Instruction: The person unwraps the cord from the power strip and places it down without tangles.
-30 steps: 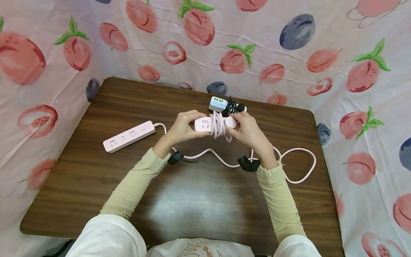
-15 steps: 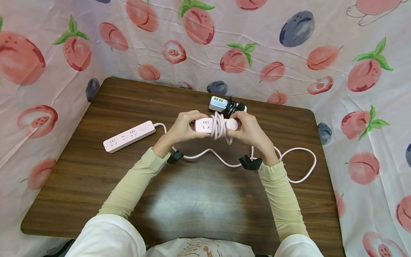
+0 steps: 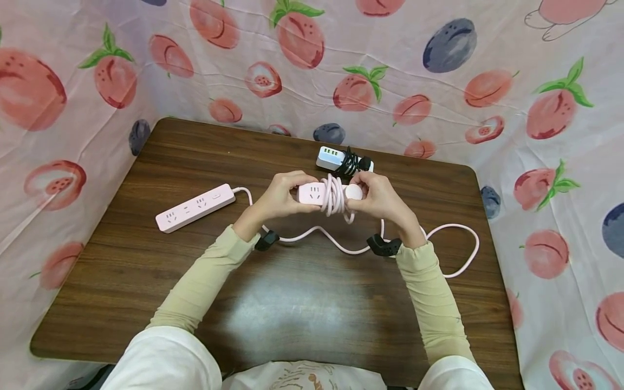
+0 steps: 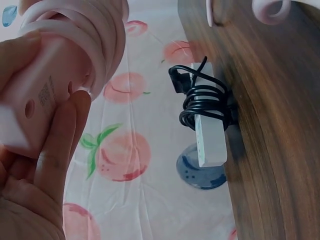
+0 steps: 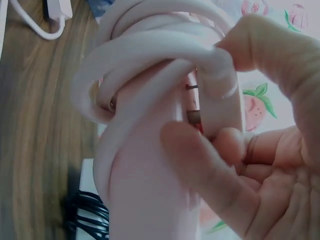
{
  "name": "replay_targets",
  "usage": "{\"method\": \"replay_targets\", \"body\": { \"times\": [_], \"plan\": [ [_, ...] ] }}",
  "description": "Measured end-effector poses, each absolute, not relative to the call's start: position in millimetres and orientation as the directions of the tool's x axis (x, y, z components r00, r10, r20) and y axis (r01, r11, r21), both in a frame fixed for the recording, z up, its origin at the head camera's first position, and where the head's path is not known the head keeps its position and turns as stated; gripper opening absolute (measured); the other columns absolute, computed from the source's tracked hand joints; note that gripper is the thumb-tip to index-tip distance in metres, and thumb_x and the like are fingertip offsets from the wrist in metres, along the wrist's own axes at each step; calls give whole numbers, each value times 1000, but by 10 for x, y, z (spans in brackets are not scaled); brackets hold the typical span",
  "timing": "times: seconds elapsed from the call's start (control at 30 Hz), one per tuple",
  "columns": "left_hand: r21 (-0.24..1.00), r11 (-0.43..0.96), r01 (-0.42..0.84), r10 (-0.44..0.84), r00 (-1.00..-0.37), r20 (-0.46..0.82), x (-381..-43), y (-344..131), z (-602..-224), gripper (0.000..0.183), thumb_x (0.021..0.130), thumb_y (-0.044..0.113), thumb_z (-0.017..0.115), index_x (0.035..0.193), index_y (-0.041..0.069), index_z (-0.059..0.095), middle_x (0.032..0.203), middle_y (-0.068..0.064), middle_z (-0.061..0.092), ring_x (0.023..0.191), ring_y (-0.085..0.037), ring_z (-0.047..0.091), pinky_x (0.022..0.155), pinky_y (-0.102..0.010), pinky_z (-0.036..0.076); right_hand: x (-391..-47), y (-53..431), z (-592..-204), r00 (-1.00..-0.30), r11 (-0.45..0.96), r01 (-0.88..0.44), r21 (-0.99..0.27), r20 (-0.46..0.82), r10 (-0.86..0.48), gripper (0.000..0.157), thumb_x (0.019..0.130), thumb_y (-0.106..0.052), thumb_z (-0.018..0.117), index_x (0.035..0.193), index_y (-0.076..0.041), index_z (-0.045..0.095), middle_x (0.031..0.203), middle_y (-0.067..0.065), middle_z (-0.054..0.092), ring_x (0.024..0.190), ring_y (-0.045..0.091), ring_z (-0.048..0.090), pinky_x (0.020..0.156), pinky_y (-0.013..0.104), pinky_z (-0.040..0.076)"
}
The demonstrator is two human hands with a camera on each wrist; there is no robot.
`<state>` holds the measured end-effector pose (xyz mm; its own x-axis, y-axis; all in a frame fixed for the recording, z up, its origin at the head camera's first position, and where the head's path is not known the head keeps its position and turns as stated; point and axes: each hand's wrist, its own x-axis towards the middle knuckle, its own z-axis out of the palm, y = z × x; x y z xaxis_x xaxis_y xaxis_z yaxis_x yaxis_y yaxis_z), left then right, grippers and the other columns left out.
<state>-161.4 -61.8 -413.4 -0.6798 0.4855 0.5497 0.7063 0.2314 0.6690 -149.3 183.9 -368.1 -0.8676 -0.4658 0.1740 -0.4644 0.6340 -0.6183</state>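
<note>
A pink power strip point(image 3: 311, 193) is held up over the table's middle, its pink cord point(image 3: 333, 196) wound round it in several loops. My left hand point(image 3: 278, 197) grips its left end, and the left wrist view shows fingers against the strip's underside point(image 4: 52, 85). At the other end, my right hand point(image 3: 382, 203) pinches the round pink plug point(image 3: 353, 192). In the right wrist view, metal prongs point(image 5: 193, 116) show between the plug and the strip; one fingertip touches the strip's side. Whether the prongs sit in a socket is hidden.
Left on the brown wooden table point(image 3: 312, 303) lies a second pink power strip point(image 3: 196, 208); its cord point(image 3: 336, 244) runs to a loop at the right. Behind the hands lies a white USB power strip point(image 3: 330, 158) wound with black cord point(image 3: 348, 162). Fruit-print cloth point(image 3: 292, 97) surrounds the table.
Both hands have brought the wound strip slightly toward me and a little to the right. The right-hand fingers have shifted slightly on the plug. The other strips stay in place.
</note>
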Motion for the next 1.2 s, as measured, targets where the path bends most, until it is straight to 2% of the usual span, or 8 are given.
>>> {"method": "replay_targets", "body": {
  "times": [0.23, 0.47, 0.53, 0.7, 0.83, 1.0, 1.07, 1.2],
  "plan": [
    [670, 226, 708, 468, -682, 563, -1626, -619, -4120, 45, 60, 11, 88, 99, -2, 68, 89, -10, 66, 77, -17, 57, 64, -26, 45, -1396, 1810, -3605, -894, 674, -434, -598, 193, -404, 24, 68, -13, 70, 89, -2, 63, 71, 5, 52, 63, 17, 48, 55, 27, 38],
    [673, 209, 709, 502, -669, 549, -1628, -601, -4096, 46, 61, 14, 87, 100, -1, 68, 90, -9, 66, 76, -16, 57, 62, -27, 45, -1410, 1811, -3563, -893, 694, -428, -579, 151, -425, 26, 64, -14, 72, 83, -2, 60, 69, 5, 54, 62, 17, 49, 53, 26, 39],
    [678, 210, 705, 505, -672, 541, -1626, -591, -4106, 46, 61, 14, 88, 100, -2, 68, 89, -9, 66, 76, -16, 56, 61, -27, 45, -1426, 1817, -3569, -889, 681, -421, -599, 125, -440, 25, 64, -12, 71, 81, -2, 56, 69, 4, 52, 63, 17, 48, 53, 26, 38],
    [681, 225, 697, 487, -686, 541, -1625, -588, -4159, 47, 61, 13, 88, 100, -2, 68, 88, -9, 65, 75, -17, 56, 60, -26, 44, -1414, 1819, -3535, -896, 657, -394, -643, 107, -432, 30, 66, -10, 71, 88, -2, 54, 72, 6, 53, 67, 21, 51, 57, 26, 40],
    [702, 223, 676, 448, -711, 543, -1624, -595, -4170, 46, 59, 7, 88, 99, -3, 68, 87, -12, 66, 75, -19, 57, 62, -22, 45, -1355, 1834, -3493, -883, 657, -462, -596, 237, -405, 32, 65, -12, 76, 90, -3, 58, 77, 8, 57, 68, 22, 54, 59, 28, 42],
    [752, 189, 632, 375, -754, 539, -1537, -621, -4002, 43, 57, -7, 85, 95, -10, 66, 85, -19, 65, 70, -20, 56, 60, -16, 46, -1223, 1881, -3557, -811, 625, -572, -531, 480, -335, 34, 65, -8, 80, 89, 1, 58, 77, 11, 57, 63, 19, 55, 53, 28, 46],
    [759, 181, 626, 364, -759, 539, -1486, -634, -3901, 41, 58, -9, 84, 95, -12, 65, 84, -21, 64, 68, -18, 55, 59, -14, 46, -1146, 1904, -3615, -792, 596, -587, -548, 539, -285, 36, 65, -3, 80, 92, 5, 58, 78, 13, 57, 61, 20, 57, 50, 27, 50],
    [764, 179, 620, 352, -765, 539, -1434, -659, -3770, 40, 59, -9, 83, 95, -14, 65, 83, -22, 64, 68, -16, 54, 59, -13, 48, -998, 1933, -3809, -810, 520, -539, -663, 577, -103, 37, 66, 8, 76, 96, 11, 56, 85, 19, 57, 65, 23, 60, 52, 20, 53]
  ]
}}
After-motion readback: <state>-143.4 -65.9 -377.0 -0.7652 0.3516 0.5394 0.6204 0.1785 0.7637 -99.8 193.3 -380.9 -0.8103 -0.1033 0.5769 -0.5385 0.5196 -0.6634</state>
